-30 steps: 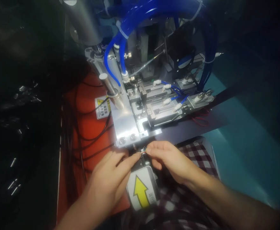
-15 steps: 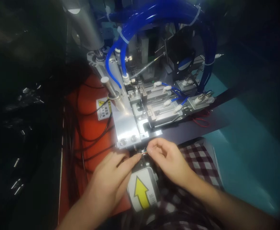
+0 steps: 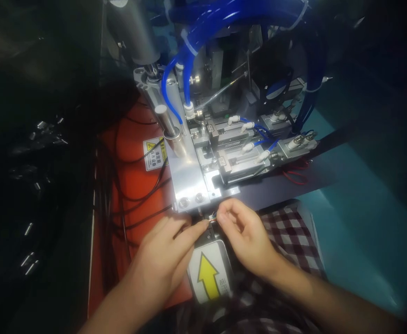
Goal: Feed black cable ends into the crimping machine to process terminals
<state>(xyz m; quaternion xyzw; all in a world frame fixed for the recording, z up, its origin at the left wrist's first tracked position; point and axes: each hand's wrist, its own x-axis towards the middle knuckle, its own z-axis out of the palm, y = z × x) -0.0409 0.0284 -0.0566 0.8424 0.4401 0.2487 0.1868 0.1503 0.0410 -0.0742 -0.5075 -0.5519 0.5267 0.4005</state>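
Observation:
Thin coloured wires [image 3: 213,219] show between my two hands, just below the front edge of a metal machine [image 3: 191,178]. My right hand [image 3: 247,232] is closed in a pinch on their right end. My left hand [image 3: 172,250] is closed too, with its index finger reaching to the left end of the wires; its other fingertips are partly hidden. Below the wires lies a white plate with a yellow arrow [image 3: 208,273].
Blue air tubes [image 3: 217,23] arch over the machine. Black cables [image 3: 137,202] cross the red base [image 3: 134,148] on the left, near a warning label [image 3: 155,154]. Checkered cloth [image 3: 290,232] lies behind my right forearm. A teal surface [image 3: 359,222] is on the right.
The whole view has shifted slightly, so the machine appears a little further right. Both hands keep nearly the same pose at the wires.

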